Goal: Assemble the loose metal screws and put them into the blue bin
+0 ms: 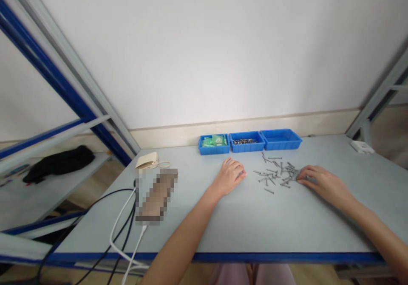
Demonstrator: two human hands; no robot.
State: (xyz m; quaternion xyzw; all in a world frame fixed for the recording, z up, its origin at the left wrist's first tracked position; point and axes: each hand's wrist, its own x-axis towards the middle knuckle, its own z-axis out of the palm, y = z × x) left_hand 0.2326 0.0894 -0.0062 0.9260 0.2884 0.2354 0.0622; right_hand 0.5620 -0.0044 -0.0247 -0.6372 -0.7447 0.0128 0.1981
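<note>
Many loose grey screws (270, 176) lie scattered on the grey table to the right of its middle. My right hand (321, 183) is at the right edge of this pile, its fingertips together on some of the screws. Left of the screws, my left hand (230, 175) rests on the table with its fingers curled loosely; whether anything is under them is hidden. Behind the hands stand three blue trays in a row: one with green packets (214, 141), one with small metal pieces (245, 141), and an empty one (281, 139) on the right.
A cream case (147, 160) with a strap sits at the table's left, near a pixelated object (157, 198) and white and black cables (112, 234). A white item (362, 147) lies at the far right. Blue and grey frame posts flank the table, with a wall behind.
</note>
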